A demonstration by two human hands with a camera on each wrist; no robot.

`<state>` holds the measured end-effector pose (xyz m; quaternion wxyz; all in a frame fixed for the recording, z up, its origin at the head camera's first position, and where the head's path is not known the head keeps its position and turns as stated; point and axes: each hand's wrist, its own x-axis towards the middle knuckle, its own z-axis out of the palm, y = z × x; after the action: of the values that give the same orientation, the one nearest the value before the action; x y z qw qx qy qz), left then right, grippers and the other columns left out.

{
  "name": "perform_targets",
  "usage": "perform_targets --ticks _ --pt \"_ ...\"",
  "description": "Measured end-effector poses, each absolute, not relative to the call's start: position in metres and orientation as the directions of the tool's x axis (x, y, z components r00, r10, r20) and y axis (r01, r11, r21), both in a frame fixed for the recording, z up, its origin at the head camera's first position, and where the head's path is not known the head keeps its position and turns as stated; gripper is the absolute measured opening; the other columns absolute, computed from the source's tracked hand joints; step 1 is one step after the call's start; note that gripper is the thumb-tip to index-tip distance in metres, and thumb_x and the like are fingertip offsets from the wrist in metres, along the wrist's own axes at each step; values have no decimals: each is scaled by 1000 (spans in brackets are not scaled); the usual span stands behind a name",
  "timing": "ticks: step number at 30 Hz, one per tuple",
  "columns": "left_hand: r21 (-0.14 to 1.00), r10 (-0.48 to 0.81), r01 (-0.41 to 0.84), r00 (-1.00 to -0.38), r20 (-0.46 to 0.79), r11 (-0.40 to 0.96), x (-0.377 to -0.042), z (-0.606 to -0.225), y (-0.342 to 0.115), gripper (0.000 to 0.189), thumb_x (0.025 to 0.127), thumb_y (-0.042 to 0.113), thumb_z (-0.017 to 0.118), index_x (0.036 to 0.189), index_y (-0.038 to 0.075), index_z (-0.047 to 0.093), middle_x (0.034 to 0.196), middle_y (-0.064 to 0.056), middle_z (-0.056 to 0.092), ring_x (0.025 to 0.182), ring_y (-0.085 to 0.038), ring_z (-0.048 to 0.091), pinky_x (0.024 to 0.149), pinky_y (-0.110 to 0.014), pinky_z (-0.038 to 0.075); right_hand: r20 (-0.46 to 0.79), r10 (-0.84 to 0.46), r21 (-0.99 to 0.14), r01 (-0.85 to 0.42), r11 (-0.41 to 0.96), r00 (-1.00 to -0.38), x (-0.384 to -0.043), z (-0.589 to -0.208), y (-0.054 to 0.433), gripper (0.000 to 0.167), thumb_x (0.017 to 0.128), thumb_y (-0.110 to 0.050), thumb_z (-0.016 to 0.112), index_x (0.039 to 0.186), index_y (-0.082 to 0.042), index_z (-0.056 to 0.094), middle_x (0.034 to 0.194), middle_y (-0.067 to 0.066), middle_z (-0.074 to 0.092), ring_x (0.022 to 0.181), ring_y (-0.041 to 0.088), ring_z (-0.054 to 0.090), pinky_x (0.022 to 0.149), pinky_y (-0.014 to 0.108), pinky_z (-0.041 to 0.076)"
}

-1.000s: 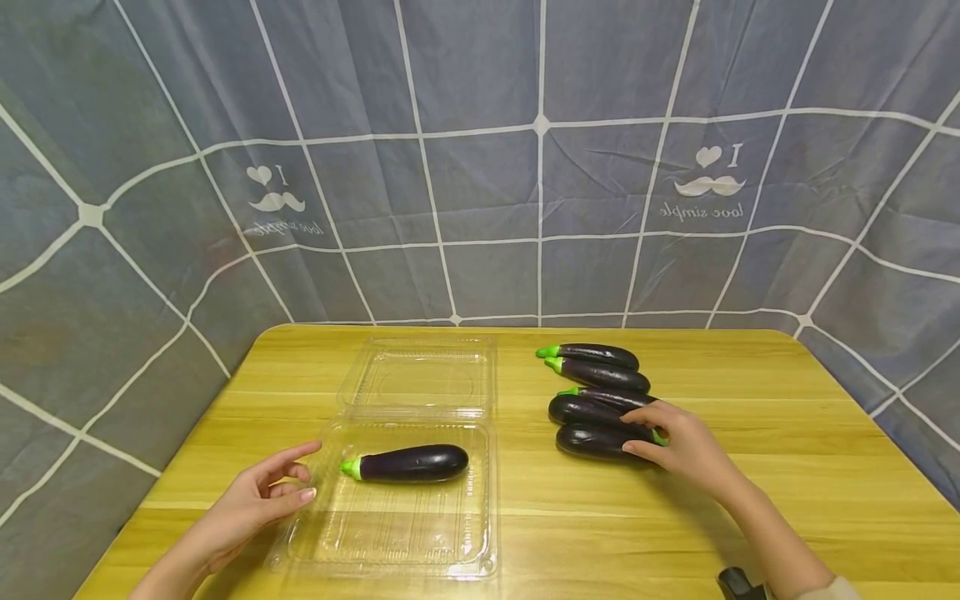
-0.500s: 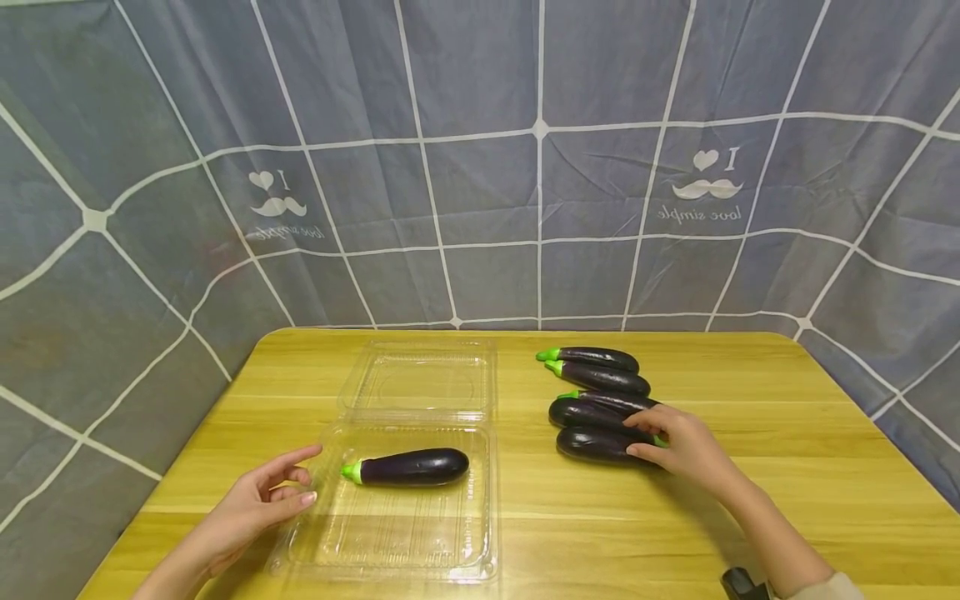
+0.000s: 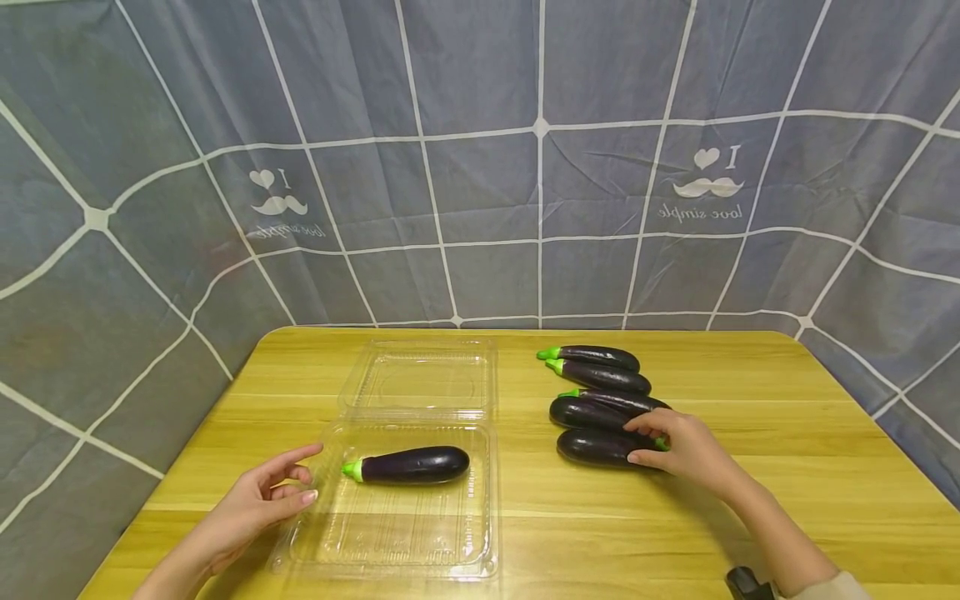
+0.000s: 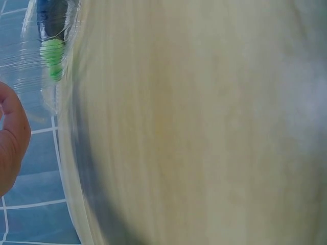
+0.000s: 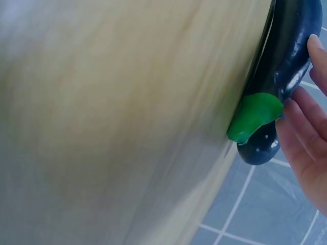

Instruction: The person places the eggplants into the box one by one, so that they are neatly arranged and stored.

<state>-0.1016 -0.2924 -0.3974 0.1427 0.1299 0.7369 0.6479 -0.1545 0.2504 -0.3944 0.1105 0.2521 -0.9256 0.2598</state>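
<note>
My right hand (image 3: 686,450) holds the green-capped end of the nearest eggplant (image 3: 596,447), thumb on the near side and fingers over the far side. In the right wrist view that eggplant (image 5: 291,48) lies along the table with its green cap (image 5: 255,117) beside the fingers. Another eggplant (image 5: 259,148) shows partly behind it. A clear plastic clamshell box (image 3: 491,500) lies opened flat on the left, one eggplant (image 3: 416,465) across its base. Beside the base's left rim, my left hand (image 3: 258,504) rests with loosely bent fingers and nothing between them.
Several other eggplants (image 3: 600,377) lie in a stack-like row beyond the right hand. The box lid (image 3: 360,375) reaches toward the table's back edge. A grey curtain (image 3: 487,200) with white lines hangs behind the wooden table (image 3: 570,533).
The nearest eggplant has shifted very slightly toward the person, widening the gap to the one behind, with the right hand on it. The left hand keeps its place.
</note>
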Motion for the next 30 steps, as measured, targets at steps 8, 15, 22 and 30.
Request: perform_targets --ticks 8,15,22,30 --pt "991 367 8 -929 -43 136 -102 -397 -292 52 91 0 55 127 37 50 102 -3 47 76 -6 54 68 -22 49 312 -415 -439 -517 735 -855 -155 -394 252 31 69 -19 82 96 -10 70 85 -6 61 76 9 53 61 24 44" --pt "990 365 0 -930 -52 141 -102 -397 -292 52 91 0 55 126 39 50 102 -3 47 77 -6 53 67 -23 50 272 -444 -433 -520 736 -854 -156 -396 252 32 69 -20 82 97 -9 70 85 -7 61 76 9 53 62 24 45" --pt "991 369 -8 -927 -58 135 -102 -397 -292 52 91 0 55 127 38 50 102 -2 47 77 -6 54 67 -22 50 228 -461 -429 -514 743 -858 -154 -394 252 32 72 -23 80 100 -9 71 91 -4 66 77 10 54 61 24 44" --pt "992 374 -6 -926 -54 127 -101 -396 -292 52 92 0 54 128 38 50 102 -1 47 77 -5 53 67 -22 49 205 -490 -449 -526 722 -848 -155 -392 249 31 73 -23 79 100 -9 72 93 -3 68 78 7 54 65 26 47"
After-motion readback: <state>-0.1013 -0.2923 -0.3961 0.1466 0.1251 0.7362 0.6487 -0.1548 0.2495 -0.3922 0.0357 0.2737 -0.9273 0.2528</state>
